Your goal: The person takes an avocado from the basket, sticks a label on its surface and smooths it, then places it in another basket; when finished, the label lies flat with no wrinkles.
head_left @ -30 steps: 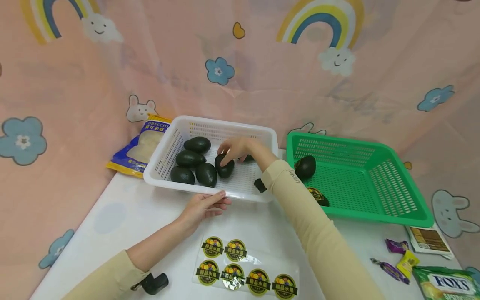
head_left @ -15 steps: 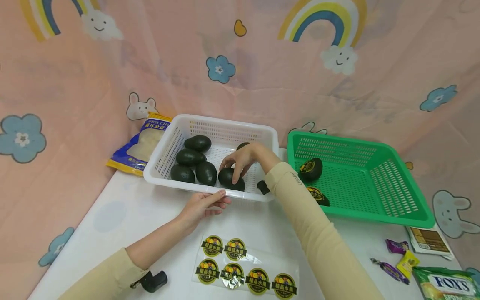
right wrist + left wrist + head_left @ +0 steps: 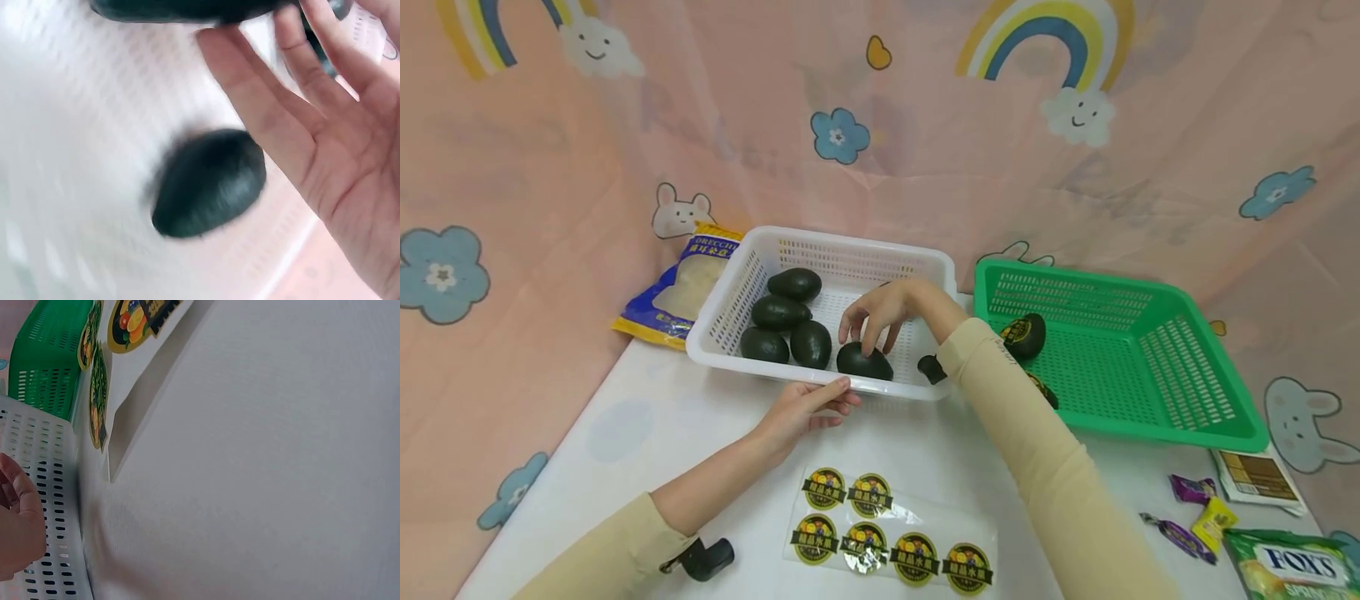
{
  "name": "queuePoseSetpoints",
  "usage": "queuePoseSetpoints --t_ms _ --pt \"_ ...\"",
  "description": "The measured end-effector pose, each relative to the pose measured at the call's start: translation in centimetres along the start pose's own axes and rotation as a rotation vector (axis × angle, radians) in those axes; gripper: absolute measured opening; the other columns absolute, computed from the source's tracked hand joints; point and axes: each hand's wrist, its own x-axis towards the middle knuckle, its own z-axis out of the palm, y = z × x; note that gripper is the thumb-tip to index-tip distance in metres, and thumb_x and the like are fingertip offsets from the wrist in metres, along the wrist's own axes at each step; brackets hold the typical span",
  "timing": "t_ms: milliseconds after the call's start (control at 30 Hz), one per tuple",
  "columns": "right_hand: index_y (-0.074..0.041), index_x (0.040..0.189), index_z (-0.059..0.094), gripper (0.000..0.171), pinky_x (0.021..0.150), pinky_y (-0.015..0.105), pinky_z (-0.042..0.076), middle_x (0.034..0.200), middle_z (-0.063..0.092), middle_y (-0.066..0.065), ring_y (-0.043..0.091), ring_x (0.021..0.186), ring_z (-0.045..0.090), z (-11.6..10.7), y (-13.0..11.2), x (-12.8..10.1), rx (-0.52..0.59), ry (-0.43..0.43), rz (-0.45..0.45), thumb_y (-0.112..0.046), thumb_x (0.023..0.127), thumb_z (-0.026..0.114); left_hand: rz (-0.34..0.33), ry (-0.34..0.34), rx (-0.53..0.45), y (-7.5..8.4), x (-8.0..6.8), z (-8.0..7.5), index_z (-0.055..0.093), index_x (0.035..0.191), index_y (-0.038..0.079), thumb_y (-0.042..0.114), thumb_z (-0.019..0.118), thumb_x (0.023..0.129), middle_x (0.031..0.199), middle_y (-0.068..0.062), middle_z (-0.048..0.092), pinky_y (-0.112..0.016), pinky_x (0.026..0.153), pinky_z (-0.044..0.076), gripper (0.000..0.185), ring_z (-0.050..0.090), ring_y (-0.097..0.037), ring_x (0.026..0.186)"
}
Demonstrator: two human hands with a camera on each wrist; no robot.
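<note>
Avocado (image 3: 864, 362) was the thing under the right hand (image 3: 880, 312), lying in the white basket (image 3: 715, 329) hard against its near wall. Going from big to small: the white desk (image 3: 647, 417) carried that basket and a green basket (image 3: 1150, 367) to its right, a clear sheet of round stickers (image 3: 891, 546) lay nearer the person, and four more dark avocados sat in a cluster at the white basket's left end, apart from this one.

The fruit lay directly below the right hand's fingertips, its long axis running roughly left to right along the basket's near wall. The right hand was plainly the nearer one, poised over it with fingers spread and pointing down; its grip was loose and open (the wrist view showed a flat palm (image 3: 350, 156) beside the fruit, closed round nothing). I could not tell whether a fingertip touched the skin. The left hand (image 3: 805, 410) rested with straight fingers against the basket's near rim, holding nothing.

The avocado looked very dark green, almost black, egg-shaped, matt, with no sticker showing.
</note>
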Motion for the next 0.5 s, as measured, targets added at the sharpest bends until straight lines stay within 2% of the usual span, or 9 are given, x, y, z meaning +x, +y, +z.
queuePoseSetpoints --t_ms 100,333,500 --pt "-0.01 0.133 0.052 0.053 0.088 0.043 0.054 0.124 0.049 0.008 0.022 0.112 0.054 -0.1 -0.2 -0.8 0.003 0.015 0.005 -0.006 0.085 0.073 0.001 0.001 -0.003 0.0 0.0 0.0 0.073 0.099 -0.001 0.03 0.062 0.097 0.087 -0.001 0.073 -0.029 0.079 0.054 0.034 0.064 -0.012 0.083" --pt "-0.02 0.13 0.058 0.052 0.087 0.039 0.053 0.14 0.042 0.003 0.023 0.126 0.046 0.6 -0.4 -0.1 -0.091 -0.004 0.017 -0.014 0.082 0.078 -0.003 0.017 0.005 0.0 -0.1 0.0 0.072 0.099 -0.002 0.031 0.063 0.096 0.089 -0.003 0.073 -0.03 0.079 0.054 0.035 0.064 -0.013 0.084" --pt "-0.025 0.133 0.053 0.061 0.086 0.04 0.054 0.151 0.031 0.006 0.027 0.135 0.036 1.3 -0.4 0.9 -0.111 -0.072 0.12 -0.015 0.08 0.081 -0.004 0.016 0.01 0.0 -0.1 0.1 0.07 0.104 -0.006 0.03 0.062 0.097 0.089 -0.002 0.073 -0.029 0.079 0.054 0.038 0.064 -0.013 0.084"
